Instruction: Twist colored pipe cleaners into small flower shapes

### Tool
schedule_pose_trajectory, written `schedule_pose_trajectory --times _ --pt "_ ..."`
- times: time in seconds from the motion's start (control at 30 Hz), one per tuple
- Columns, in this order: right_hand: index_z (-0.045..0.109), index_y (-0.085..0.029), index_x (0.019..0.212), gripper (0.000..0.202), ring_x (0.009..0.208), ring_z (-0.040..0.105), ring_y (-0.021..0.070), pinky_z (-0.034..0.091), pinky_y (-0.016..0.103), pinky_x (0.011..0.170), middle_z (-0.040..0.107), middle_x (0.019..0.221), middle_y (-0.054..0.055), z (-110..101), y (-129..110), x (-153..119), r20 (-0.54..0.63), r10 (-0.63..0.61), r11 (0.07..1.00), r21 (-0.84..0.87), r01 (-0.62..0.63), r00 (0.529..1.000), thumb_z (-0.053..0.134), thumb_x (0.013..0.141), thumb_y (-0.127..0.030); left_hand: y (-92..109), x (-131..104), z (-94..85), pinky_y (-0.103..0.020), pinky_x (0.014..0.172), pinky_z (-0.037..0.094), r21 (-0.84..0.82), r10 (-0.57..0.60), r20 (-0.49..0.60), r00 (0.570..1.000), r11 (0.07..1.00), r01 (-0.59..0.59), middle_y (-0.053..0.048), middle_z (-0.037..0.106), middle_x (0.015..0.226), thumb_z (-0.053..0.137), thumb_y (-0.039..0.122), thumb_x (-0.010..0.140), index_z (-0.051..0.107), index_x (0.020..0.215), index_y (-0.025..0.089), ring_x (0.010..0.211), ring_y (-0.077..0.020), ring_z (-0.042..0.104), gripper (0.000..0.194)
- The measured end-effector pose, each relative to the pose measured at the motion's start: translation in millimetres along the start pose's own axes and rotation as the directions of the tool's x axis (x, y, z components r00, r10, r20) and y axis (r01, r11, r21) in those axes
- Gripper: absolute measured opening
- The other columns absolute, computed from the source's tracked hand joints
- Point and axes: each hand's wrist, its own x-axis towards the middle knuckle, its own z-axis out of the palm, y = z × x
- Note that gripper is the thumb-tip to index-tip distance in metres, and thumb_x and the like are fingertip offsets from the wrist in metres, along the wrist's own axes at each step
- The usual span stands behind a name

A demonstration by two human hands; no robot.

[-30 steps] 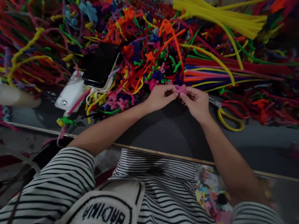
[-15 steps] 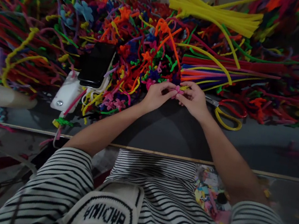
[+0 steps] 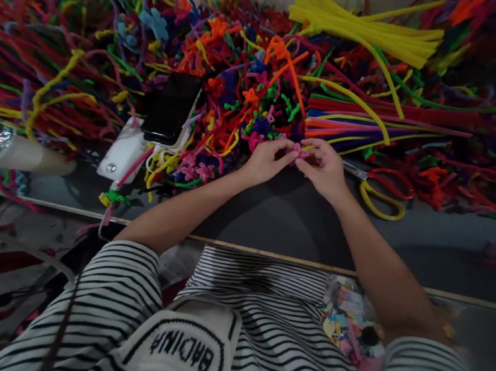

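Between my two hands, over the dark table (image 3: 270, 221), is a small pink pipe-cleaner flower (image 3: 301, 151) with a bit of yellow at its right side. My left hand (image 3: 267, 162) pinches it from the left with thumb and forefinger. From the right, my right hand (image 3: 325, 168) has its fingers closed on the same flower, fingertips almost meeting those of the left. Its far side is covered by my fingers. Right beside my right hand lie scissors (image 3: 383, 193) with one red and one yellow handle loop.
A black phone (image 3: 172, 108) and a white power bank (image 3: 120, 150) lie left of my hands. Behind are heaped coloured pipe cleaners (image 3: 106, 64), a yellow bundle (image 3: 366, 30) and a multicoloured bundle (image 3: 345, 123). A pale cup-like container (image 3: 37, 156) lies at far left.
The whole view has shifted slightly, so things appear a little further right. Both hands still hold the pink flower, with its petals turned a little between the fingertips.
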Motion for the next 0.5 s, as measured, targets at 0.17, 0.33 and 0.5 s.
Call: schedule_pose_trajectory --times 0.17,0.33,0.5 --pt "0.06 -0.028 0.125 0.057 0.069 0.062 0.0135 0.047 0.027 0.057 0.069 0.087 -0.002 -0.1 5.1 -1.1 -0.009 -0.051 0.997 -0.054 0.051 0.999 0.084 0.077 -0.049 2.6 -1.2 0.7 -0.026 0.075 0.054 -0.008 0.013 0.01 1.0 1.0 -0.013 -0.005 0.077 0.091 0.062 0.037 0.102 0.071 0.107 0.017 0.077 -0.0126 0.069 0.023" --pt "0.054 -0.03 0.137 0.06 0.076 0.065 0.0156 0.049 0.03 0.062 0.07 0.097 0.001 0.3 8.5 -3.7 -0.009 -0.134 0.969 -0.211 0.129 0.991 0.077 0.082 -0.041 5.5 -1.0 -0.8 -0.027 0.077 0.053 0.094 0.031 0.03 0.999 0.995 -0.034 -0.004 0.08 0.097 0.064 0.032 0.099 0.074 0.109 0.018 0.082 -0.0146 0.071 0.02" --pt "0.051 -0.03 0.143 0.07 0.078 0.066 0.0177 0.048 0.03 0.059 0.071 0.096 0.002 1.9 4.4 -4.1 -0.063 -0.122 0.974 -0.2 0.107 0.991 0.08 0.082 -0.049 3.9 -0.7 -0.2 -0.026 0.073 0.052 0.087 0.0 -0.003 1.0 0.996 0.0 -0.003 0.077 0.09 0.062 0.033 0.1 0.072 0.107 0.018 0.077 -0.0138 0.069 0.02"
